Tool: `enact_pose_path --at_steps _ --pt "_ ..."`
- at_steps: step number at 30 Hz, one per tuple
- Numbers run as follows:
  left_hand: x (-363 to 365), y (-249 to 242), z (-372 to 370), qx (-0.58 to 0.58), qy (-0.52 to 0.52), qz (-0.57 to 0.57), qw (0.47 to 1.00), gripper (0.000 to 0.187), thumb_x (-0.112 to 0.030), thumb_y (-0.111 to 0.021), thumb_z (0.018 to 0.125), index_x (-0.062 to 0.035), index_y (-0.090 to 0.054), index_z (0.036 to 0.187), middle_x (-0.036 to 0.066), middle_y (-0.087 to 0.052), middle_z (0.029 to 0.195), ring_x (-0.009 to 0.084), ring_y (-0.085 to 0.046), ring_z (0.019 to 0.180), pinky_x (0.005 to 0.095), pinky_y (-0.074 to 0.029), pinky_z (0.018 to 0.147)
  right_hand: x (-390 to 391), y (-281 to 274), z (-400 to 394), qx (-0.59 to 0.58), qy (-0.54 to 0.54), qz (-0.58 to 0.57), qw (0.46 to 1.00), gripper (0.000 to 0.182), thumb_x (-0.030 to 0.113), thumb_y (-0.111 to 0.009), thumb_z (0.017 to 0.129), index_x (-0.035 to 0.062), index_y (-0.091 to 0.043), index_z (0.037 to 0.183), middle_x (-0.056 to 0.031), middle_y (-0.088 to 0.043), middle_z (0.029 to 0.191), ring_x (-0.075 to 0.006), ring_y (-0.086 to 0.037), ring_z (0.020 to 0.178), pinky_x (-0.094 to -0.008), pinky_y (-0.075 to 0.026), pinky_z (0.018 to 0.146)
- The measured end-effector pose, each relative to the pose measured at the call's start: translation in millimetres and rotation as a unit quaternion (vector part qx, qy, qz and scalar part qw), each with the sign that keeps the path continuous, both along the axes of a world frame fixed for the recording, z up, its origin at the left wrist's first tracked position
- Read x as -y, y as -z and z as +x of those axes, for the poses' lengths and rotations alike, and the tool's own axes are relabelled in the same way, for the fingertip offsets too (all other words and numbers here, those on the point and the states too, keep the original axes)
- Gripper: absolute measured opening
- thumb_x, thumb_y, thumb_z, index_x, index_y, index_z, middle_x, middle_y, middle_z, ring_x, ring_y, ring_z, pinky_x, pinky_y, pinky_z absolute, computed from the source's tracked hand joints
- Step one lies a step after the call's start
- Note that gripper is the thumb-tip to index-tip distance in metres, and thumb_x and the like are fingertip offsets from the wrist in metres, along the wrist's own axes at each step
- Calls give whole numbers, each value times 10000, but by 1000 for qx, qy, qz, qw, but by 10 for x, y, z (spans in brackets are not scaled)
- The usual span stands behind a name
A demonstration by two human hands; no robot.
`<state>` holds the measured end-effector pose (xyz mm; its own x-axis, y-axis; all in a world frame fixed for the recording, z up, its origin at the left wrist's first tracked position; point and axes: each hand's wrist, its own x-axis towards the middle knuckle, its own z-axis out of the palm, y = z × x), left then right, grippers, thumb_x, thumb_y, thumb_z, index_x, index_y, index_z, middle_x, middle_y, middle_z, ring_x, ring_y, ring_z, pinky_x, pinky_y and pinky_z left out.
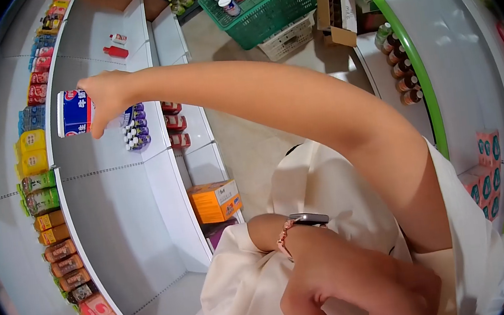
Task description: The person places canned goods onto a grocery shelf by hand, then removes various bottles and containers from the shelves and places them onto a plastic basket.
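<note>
My right hand point(110, 102) reaches across to the left on an outstretched arm, its fingers wrapped round a blue, red and white can point(76, 113) whose pale end points left. The can is over the white shelving, beside a group of small white-capped bottles point(137, 133). My left hand point(360, 285), with a dark watch point(308, 218) and a pink bracelet at its wrist, hangs low before my body. Its fingers are loosely bent and apart, with nothing seen in them; the fingertips are partly cut off by the lower edge.
Packaged drinks point(42, 200) line the left shelf edge. An orange carton point(215, 202) and red packs point(177, 124) are on lower shelving. Behind are a green crate point(273, 15) with bottles on top and an open cardboard box point(336, 16). Dark bottles point(402, 69) stand on the right shelf.
</note>
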<state>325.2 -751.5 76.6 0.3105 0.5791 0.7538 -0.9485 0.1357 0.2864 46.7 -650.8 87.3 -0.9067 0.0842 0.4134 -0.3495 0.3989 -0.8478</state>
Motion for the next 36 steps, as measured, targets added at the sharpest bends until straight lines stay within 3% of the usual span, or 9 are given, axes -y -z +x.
enact_pose_path --at_steps 2,5,14,21,26,29,32,34,36 --pt "-40 85 -218 -50 -59 77 994 288 -97 -583 785 -4 -597 1058 106 -599 777 281 -584 693 363 -463 649 32 32 -36 2 -13 -11 1000 756 381 -825 511 -22 -536 1082 -195 -652 997 -321 -651 914 -373 -523 770" --pt "-186 159 -435 -53 -56 143 987 332 -88 -579 767 32 -566 1076 116 -582 798 271 -567 711 351 -449 664 95 183 -223 -2 -10 -12 1000 768 400 -827 496 -17 -541 1074 -188 -658 983 -322 -653 907 -378 -523 772" --pt "-652 352 -907 23 -83 -178 980 541 -103 -554 754 65 -416 1250 153 -485 1120 273 -470 1027 363 -380 877 -330 918 -341 24 1 -57 998 853 316 -832 491 2 -479 1201 -213 -655 981 -349 -649 903 -377 -522 802" --pt "-1359 556 -1606 81 -119 -278 950 712 -116 -534 744 90 -299 1385 182 -409 1371 275 -393 1273 372 -326 1042 -1076 893 -815 12 -48 -49 998 819 255 -813 525 -6 -458 1215 -198 -651 987 -325 -656 880 -351 -538 764" --pt "-1819 586 -2392 -102 -154 -432 883 863 -221 -628 728 46 -242 1452 176 -267 1510 282 -256 1410 412 -244 1140 -1849 837 -1209 -55 -41 -63 996 789 262 -843 534 23 -470 1187 -180 -639 1019 -310 -642 911 -357 -521 787" --pt "-2141 736 -2831 -262 -198 -434 839 831 -264 -623 782 57 -250 1452 190 -315 1490 284 -287 1398 410 -236 1139 -2271 944 -1119 1 10 -156 988 822 251 -868 535 30 -467 1217 -156 -634 1054 -251 -631 950 -353 -514 822" --pt "-2190 907 -3517 -478 -186 -322 796 685 -321 -583 881 51 -355 1409 164 -432 1414 186 -507 1198 309 -398 1015 -2650 1269 -847 43 106 -197 974 829 198 -889 543 39 -469 1240 -106 -623 1098 -179 -593 1004 -329 -488 889" --pt "-1995 1042 -4147 -344 -149 -376 847 587 -283 -595 878 58 -453 1336 177 -556 1282 117 -599 877 221 -475 807 -2870 1495 -597 93 148 -234 956 826 163 -888 559 40 -463 1257 -85 -614 1120 -159 -572 1020 -319 -472 909" --pt "-1891 1293 -4576 -266 -285 -323 862 544 -251 -611 854 57 -497 1288 180 -621 1164 76 -534 692 190 -454 686 -3021 1716 -390 112 181 -232 949 832 148 -881 571 30 -454 1275 -82 -610 1118 -157 -564 1027 -323 -464 919"
